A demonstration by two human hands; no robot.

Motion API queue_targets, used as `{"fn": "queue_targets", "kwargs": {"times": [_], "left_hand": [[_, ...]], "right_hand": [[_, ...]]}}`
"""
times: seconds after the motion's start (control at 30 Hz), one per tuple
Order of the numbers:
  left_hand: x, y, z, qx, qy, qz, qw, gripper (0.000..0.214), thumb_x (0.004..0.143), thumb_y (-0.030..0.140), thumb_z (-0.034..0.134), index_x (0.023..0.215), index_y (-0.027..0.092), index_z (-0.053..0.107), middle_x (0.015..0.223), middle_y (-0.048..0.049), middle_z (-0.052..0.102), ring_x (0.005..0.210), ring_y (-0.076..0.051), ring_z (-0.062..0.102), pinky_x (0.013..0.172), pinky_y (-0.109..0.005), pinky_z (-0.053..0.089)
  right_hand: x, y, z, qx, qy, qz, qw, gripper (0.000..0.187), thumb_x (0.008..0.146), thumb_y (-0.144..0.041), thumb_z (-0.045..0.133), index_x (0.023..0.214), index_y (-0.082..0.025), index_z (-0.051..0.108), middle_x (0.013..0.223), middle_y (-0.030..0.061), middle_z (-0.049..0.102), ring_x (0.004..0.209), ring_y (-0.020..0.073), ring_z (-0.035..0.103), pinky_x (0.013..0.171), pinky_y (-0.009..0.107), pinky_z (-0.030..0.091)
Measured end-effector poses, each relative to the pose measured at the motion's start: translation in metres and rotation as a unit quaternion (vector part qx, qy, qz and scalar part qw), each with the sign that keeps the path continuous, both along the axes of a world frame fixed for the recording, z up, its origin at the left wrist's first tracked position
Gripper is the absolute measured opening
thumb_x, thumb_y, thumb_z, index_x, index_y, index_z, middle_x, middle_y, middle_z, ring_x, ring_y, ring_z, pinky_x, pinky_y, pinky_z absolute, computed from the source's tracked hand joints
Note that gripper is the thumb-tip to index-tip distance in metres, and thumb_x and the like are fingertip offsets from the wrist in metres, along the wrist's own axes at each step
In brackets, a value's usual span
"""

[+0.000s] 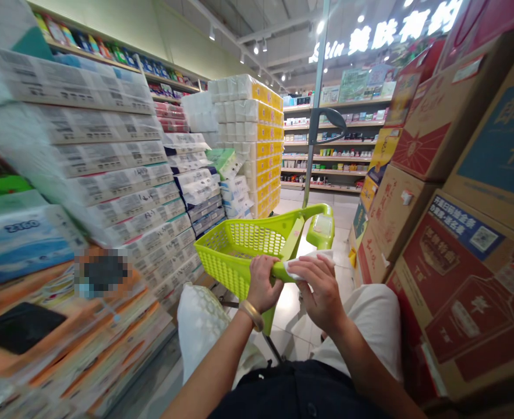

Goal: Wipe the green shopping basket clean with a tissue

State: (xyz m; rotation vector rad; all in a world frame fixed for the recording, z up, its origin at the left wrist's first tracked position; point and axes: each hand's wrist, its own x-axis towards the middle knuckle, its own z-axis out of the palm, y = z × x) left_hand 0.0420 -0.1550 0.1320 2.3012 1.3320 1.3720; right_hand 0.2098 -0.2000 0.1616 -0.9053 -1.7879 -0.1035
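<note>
A lime-green shopping cart [239, 265] with a perforated basket stands just in front of my knees. My left hand [264, 285], a gold bangle at its wrist, is closed around the cart's near rim. On the green frame to its right, my right hand [320, 288] presses a white cloth or tissue [302, 269], with the fingers bent over it. Part of the white piece is hidden under those fingers. Beyond the hands, the cart's looped green handle [324, 230] carries a pale panel.
Tissue packs [121, 157] are stacked high at my left, with a dark phone [21, 327] lying on lower packs. Cardboard cartons [457, 302] rise close on my right. A metal pole [308, 174] with a grey handle stands ahead, before stocked shelves [339, 154].
</note>
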Motion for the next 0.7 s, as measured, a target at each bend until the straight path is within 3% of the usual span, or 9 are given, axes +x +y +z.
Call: {"fn": "queue_targets", "kwargs": {"times": [0.1,0.27,0.4,0.47,0.7], "left_hand": [[-0.001,0.000,0.000,-0.003,0.006,-0.002,1.000,0.020,0.076,0.032,0.051,0.093,0.022,0.055,0.090,-0.0051,0.056,0.091,-0.025,0.050,0.091,-0.044,0.040],[0.001,0.000,0.000,0.000,0.002,0.006,1.000,0.024,0.068,0.022,0.049,0.092,0.022,0.054,0.090,-0.0049,0.056,0.090,-0.025,0.049,0.090,-0.043,0.039],[0.001,-0.001,0.001,-0.005,0.002,0.003,1.000,0.019,0.073,0.027,0.049,0.091,0.022,0.054,0.089,-0.0045,0.056,0.090,-0.024,0.050,0.089,-0.042,0.039],[0.001,-0.002,0.002,-0.009,0.001,-0.001,1.000,0.018,0.075,0.031,0.050,0.091,0.021,0.055,0.089,-0.0045,0.056,0.090,-0.024,0.050,0.088,-0.042,0.039],[0.002,-0.003,0.002,-0.008,-0.009,-0.002,1.000,0.025,0.068,0.024,0.049,0.092,0.021,0.055,0.089,-0.0047,0.055,0.089,-0.024,0.048,0.088,-0.042,0.038]], "right_hand": [[0.006,0.005,0.000,-0.004,0.013,0.008,1.000,0.021,0.096,-0.021,0.050,0.101,-0.027,0.069,0.099,0.0014,0.075,0.101,0.0201,0.066,0.103,0.043,0.039],[0.022,0.016,-0.003,-0.010,0.166,-0.045,0.985,0.021,0.096,-0.026,0.049,0.101,-0.024,0.069,0.099,0.0050,0.074,0.102,0.0224,0.066,0.091,0.039,0.050],[0.011,0.004,0.002,-0.016,0.023,0.014,1.000,0.020,0.095,-0.022,0.051,0.100,-0.026,0.069,0.102,0.0019,0.075,0.108,0.0216,0.064,0.106,0.045,0.037],[0.009,0.002,0.003,-0.018,-0.020,0.042,0.999,0.019,0.095,-0.021,0.051,0.101,-0.027,0.069,0.102,0.0009,0.075,0.106,0.0200,0.065,0.106,0.043,0.036],[0.029,0.019,0.000,-0.038,0.129,-0.005,0.991,0.021,0.096,-0.028,0.048,0.100,-0.026,0.069,0.100,0.0049,0.074,0.104,0.0229,0.065,0.095,0.042,0.047]]}}
